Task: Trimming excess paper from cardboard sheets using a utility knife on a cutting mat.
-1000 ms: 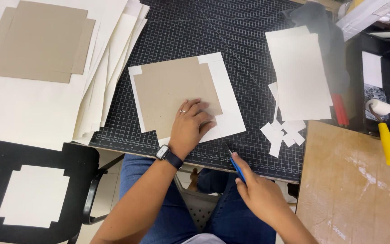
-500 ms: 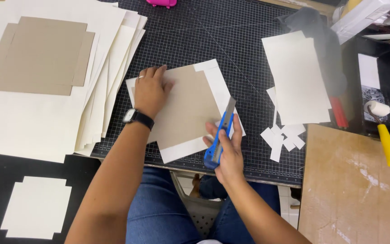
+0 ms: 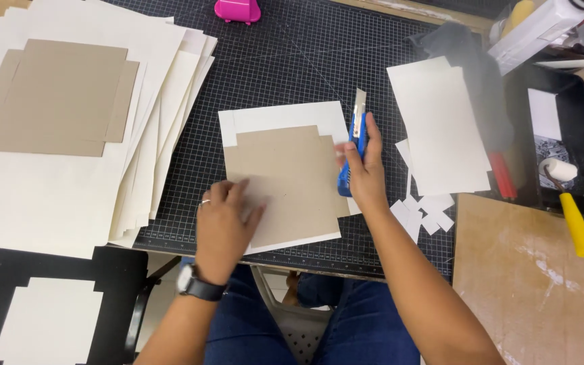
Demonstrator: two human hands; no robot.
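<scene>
Head view: brown card (image 3: 285,182) is seen glued on a white sheet (image 3: 278,116), centre of the gridded cutting mat (image 3: 292,61) on the tabletop. It's pinned flat by the left hand (image 3: 223,226), fingers spread, nothing grasped. Blue utility knife (image 3: 353,138) is held in the right hand (image 3: 366,176), grip closed round the handle, blade out at the card's right edge. Risks, as judged: sheet could be skewed if pressure is eased; left fingers could be nicked w/ a slipped blade. Offcuts (image 3: 422,215) lie nearby.
</scene>
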